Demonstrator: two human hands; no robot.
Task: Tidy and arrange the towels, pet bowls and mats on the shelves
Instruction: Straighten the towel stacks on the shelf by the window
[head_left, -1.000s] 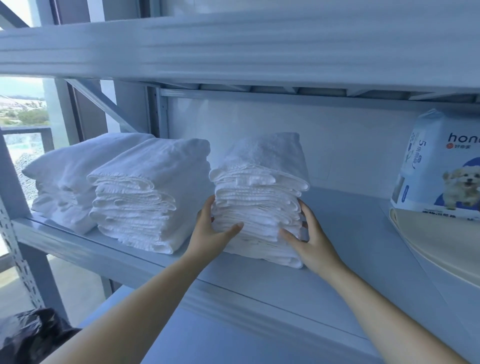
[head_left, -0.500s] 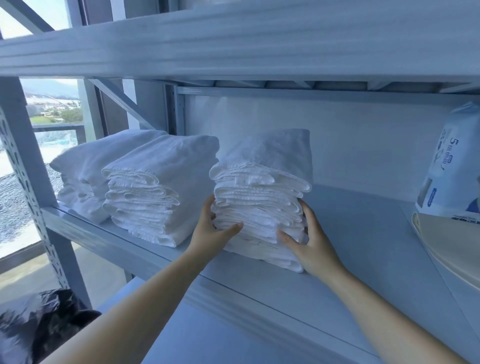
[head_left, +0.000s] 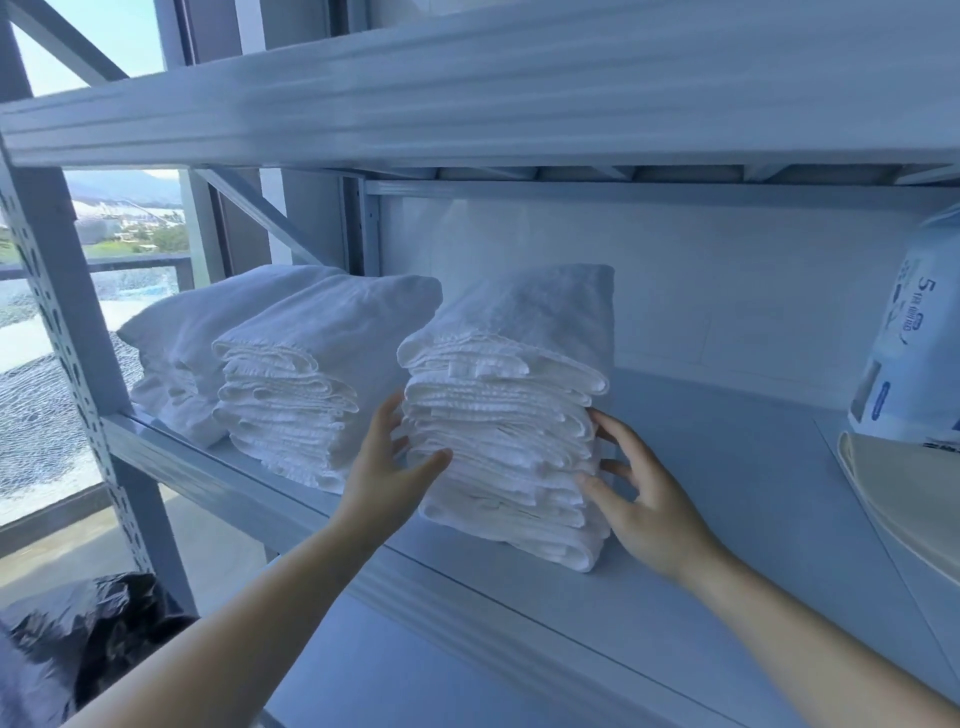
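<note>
Three stacks of folded white towels stand on a grey metal shelf (head_left: 701, 467). The right stack (head_left: 504, 415) is between my hands. My left hand (head_left: 387, 467) presses its left side with straight fingers, thumb across the front. My right hand (head_left: 644, 499) touches its right side with fingers spread and straight. A middle stack (head_left: 311, 384) sits just left of it, and a third stack (head_left: 202, 348) lies at the shelf's left end.
A white and blue pet-pad package (head_left: 914, 353) stands at the shelf's right end, over a cream mat or bowl (head_left: 904, 499). Another shelf board (head_left: 467, 83) runs overhead. A black plastic bag (head_left: 78, 639) lies on the floor at lower left, by a window.
The view has shifted so the stacks appear further right. My right hand's fingers have spread and loosened against the stack's right side. My left hand stays pressed on its left side.
</note>
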